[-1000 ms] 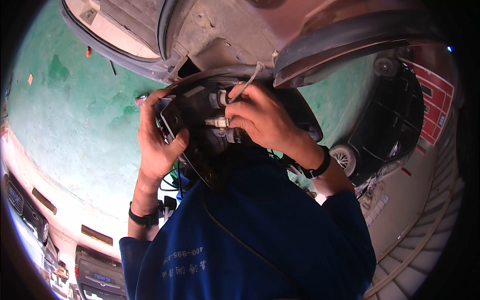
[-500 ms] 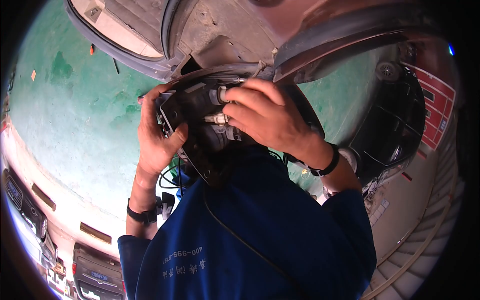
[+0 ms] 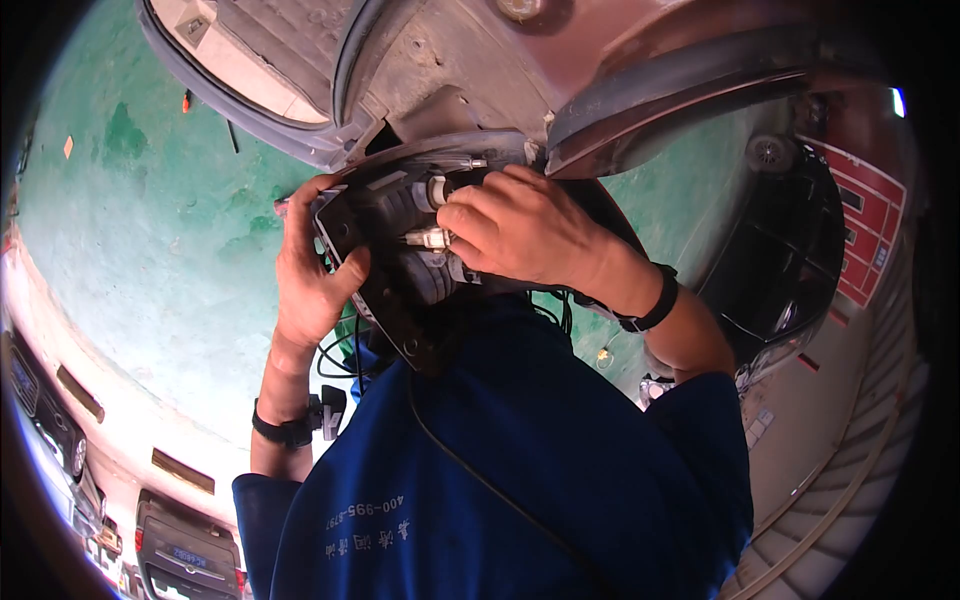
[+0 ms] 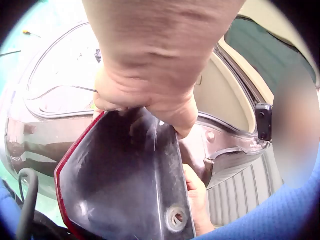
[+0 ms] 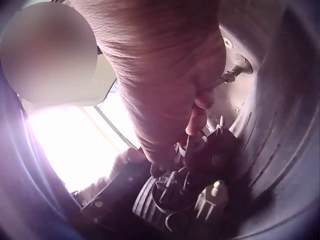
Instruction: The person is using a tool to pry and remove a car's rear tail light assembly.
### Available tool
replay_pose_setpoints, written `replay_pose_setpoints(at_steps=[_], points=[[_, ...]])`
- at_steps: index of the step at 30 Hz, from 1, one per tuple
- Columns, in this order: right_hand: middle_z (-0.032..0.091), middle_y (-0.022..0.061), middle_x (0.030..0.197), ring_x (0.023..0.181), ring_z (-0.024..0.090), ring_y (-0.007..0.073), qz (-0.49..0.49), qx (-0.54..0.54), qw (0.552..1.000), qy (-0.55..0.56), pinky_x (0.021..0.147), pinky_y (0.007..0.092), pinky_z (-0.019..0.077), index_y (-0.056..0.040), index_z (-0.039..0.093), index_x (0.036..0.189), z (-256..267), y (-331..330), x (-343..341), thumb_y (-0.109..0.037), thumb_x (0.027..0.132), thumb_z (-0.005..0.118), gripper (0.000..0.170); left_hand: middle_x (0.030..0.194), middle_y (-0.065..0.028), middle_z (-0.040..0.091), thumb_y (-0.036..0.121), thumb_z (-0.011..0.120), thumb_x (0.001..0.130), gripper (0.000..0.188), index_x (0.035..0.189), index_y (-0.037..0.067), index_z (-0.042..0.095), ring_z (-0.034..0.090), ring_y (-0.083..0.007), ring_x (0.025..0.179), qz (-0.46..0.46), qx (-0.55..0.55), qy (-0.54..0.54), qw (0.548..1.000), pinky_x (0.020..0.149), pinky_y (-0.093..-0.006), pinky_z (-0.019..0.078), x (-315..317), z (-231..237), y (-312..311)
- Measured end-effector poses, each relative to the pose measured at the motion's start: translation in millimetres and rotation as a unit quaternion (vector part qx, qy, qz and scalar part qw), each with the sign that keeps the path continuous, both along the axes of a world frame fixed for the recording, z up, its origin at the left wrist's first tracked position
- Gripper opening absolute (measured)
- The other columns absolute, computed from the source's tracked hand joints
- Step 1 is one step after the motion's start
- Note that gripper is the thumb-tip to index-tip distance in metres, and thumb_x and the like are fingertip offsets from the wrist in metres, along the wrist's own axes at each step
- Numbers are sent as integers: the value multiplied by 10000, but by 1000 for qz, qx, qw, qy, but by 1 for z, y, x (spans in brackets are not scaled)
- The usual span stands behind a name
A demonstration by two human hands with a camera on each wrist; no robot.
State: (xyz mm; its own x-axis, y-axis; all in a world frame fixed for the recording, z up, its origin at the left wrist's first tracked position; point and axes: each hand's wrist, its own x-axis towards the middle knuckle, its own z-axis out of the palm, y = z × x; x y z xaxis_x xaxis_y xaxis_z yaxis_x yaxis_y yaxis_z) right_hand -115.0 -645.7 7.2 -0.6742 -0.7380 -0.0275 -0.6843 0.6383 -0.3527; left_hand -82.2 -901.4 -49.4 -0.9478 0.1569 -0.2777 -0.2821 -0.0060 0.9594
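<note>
The left hand (image 3: 312, 285) grips the side of a dark housing (image 3: 343, 222), thumb on its near face, fingers round the outer edge. Seen in the left wrist view, the housing (image 4: 115, 175) has a red border and a round hole near one corner; the left hand (image 4: 150, 75) covers its top. The right hand (image 3: 530, 225) reaches inside, curled fingers pinching the end of a whitish connector (image 3: 428, 238). A white round socket (image 3: 438, 191) lies just beyond those fingertips. In the right wrist view, the right hand (image 5: 160, 75) hides most of the grip.
A reddish-brown vehicle body (image 3: 480, 70) curves above the housing. Black cables (image 3: 345, 360) hang beside the blue clothing. A dark car (image 3: 780, 255) stands at the right on the green floor (image 3: 170, 220), with more vehicles at the lower left.
The right hand's fingers have curled in closer over the connector, and its back has turned upward. The pale strand that stood up beyond that hand has dropped. The left hand keeps its hold.
</note>
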Motion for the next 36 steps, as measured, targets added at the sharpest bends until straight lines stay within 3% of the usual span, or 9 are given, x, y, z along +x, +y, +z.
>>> replay_pose_setpoints(at_steps=[7, 16, 25, 36], points=[[638, 14, 833, 735, 628, 215, -20, -73, 997, -24, 717, 356, 487, -122, 570, 935, -6, 1, 0, -134, 726, 755, 279, 1160, -82, 615, 94, 654, 712, 638, 1327, 65, 487, 566, -205, 1080, -6, -30, 31, 999, 982, -321, 432, -1, -2, 0], [615, 16, 750, 700, 630, 223, 40, -64, 997, -26, 669, 362, 489, -111, 569, 911, 2, -1, -10, -142, 736, 746, 250, 1200, -115, 602, 50, 724, 718, 663, 1327, 61, 464, 568, -241, 1119, 6, -24, -20, 999, 991, -349, 439, -1, 10, 4], [591, -9, 655, 578, 603, 201, 68, -96, 993, -12, 576, 339, 479, -104, 571, 867, -7, 4, -14, -154, 720, 759, 243, 1210, -175, 608, 121, 789, 713, 676, 1310, 89, 473, 596, -347, 1136, -11, -160, -51, 986, 977, -403, 464, -4, 22, 6], [547, -23, 648, 589, 563, 176, 10, -122, 992, -9, 585, 323, 421, -114, 603, 882, -12, 7, -3, -128, 712, 791, 254, 1200, -161, 617, 92, 773, 710, 674, 1315, 97, 476, 627, -313, 1107, 8, -139, -45, 989, 945, -377, 490, -5, 24, 10]])
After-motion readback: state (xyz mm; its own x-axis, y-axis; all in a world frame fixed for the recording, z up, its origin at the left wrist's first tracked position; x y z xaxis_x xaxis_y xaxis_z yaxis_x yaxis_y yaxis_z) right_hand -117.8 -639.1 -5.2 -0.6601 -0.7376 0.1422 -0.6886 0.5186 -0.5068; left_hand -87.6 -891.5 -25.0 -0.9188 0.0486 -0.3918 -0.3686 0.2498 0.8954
